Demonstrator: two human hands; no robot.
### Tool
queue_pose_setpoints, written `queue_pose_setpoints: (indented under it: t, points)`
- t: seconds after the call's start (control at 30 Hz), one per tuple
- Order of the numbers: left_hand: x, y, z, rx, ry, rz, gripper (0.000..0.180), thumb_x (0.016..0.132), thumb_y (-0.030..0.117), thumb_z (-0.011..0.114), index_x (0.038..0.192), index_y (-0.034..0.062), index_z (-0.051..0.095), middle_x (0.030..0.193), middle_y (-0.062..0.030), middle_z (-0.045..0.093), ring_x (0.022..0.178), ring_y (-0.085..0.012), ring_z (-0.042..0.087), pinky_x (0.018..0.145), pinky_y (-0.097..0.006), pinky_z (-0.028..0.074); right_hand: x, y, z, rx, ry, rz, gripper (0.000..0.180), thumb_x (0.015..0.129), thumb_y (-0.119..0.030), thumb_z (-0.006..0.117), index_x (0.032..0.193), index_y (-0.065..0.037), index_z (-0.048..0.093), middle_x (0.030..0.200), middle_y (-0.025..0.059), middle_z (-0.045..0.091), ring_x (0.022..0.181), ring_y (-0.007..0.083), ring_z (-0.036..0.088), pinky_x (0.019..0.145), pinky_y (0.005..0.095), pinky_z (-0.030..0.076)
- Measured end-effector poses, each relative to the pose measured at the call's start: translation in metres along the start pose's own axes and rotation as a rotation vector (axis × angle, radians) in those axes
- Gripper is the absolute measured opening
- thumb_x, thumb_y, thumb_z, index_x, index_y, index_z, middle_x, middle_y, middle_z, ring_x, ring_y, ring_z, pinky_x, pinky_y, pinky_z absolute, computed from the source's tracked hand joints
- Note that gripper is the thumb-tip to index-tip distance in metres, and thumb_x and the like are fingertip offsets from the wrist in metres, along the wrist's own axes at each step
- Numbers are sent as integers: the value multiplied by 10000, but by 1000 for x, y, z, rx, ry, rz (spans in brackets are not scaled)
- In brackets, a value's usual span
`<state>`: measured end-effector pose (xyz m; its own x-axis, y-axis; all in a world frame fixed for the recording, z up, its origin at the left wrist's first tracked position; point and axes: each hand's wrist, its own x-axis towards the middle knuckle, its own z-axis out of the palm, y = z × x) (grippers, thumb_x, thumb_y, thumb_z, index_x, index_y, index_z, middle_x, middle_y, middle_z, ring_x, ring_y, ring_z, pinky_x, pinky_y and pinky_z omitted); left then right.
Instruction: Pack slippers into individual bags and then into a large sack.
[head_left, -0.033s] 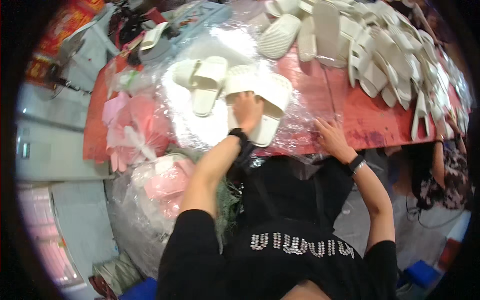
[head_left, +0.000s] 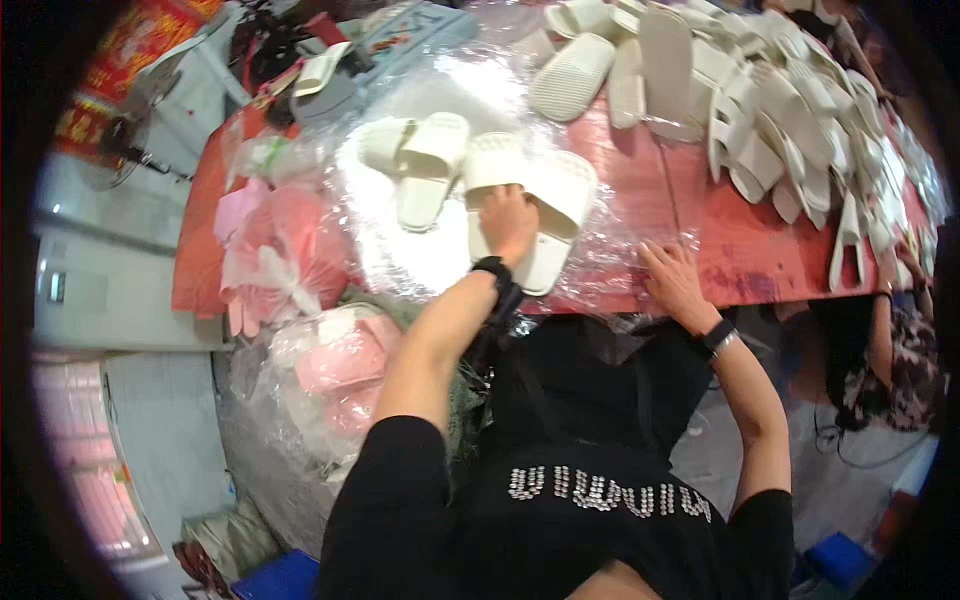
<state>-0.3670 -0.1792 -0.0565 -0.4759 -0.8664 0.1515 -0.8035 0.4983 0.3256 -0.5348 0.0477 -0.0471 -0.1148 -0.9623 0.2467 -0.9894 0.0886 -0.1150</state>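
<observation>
My left hand [head_left: 508, 228] reaches over the table and has its fingers curled at the inner straps of two white slide slippers lying side by side. The right slipper [head_left: 562, 190] lies tilted against the left slipper [head_left: 490, 165], whose sole is partly covered by my hand. Another white slipper [head_left: 430, 165] stands just left of them, overlapping a further one [head_left: 382, 142]. All of these lie on clear plastic film [head_left: 380, 250]. My right hand [head_left: 675, 285], fingers apart and holding nothing, touches crinkled plastic near the table's front edge.
A large heap of white slippers [head_left: 780, 130] covers the red table's [head_left: 740, 250] back right. Bagged pink slippers [head_left: 285, 245] sit at the left, more bagged ones [head_left: 350, 360] below the edge. A blue-grey tray [head_left: 420, 40] lies behind. Another person's arm [head_left: 880, 335] shows far right.
The whole scene sits slightly farther right in the picture. My hands keep nearly the same places by the slippers and plastic.
</observation>
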Motion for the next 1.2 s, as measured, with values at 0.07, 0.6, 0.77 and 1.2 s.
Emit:
queue_pose_setpoints:
  t: [0.07, 0.6, 0.77, 1.2]
  points:
    - [-4, 4, 2, -47, 77, -1, 281, 773, 192, 456, 1003, 50, 534, 1046, -123, 504, 961, -297, 480, 818, -424, 378, -2, -5, -9, 6, 32, 20, 453, 675, -91, 538, 1125, -96, 486, 1111, 21, 519, 938, 219, 466, 809, 368, 334]
    - [22, -17, -3, -521, 170, -131, 217, 719, 63, 413, 835, -14, 581, 868, -213, 551, 880, -347, 517, 774, -417, 396, -22, 5, 1, 0, -23, 217, 551, 725, -142, 537, 1251, -152, 372, 1201, 45, 479, 884, 265, 571, 633, 353, 493]
    - [31, -43, -47, -967, 230, -55, 242, 733, 3, 411, 930, -42, 545, 802, -156, 587, 741, -239, 558, 686, -326, 435, 2, -1, -10, 73, -12, 230, 478, 721, -42, 476, 1191, -91, 399, 1206, 63, 465, 764, 277, 591, 583, 354, 476]
    - [-99, 51, -104, -1100, -758, 479, 175, 797, 86, 531, 949, 3, 560, 836, -40, 526, 815, -143, 497, 730, -276, 399, 0, 10, -51, 356, 135, 151, 552, 694, -229, 618, 1183, -68, 420, 1215, 137, 455, 924, 300, 554, 699, 381, 481]
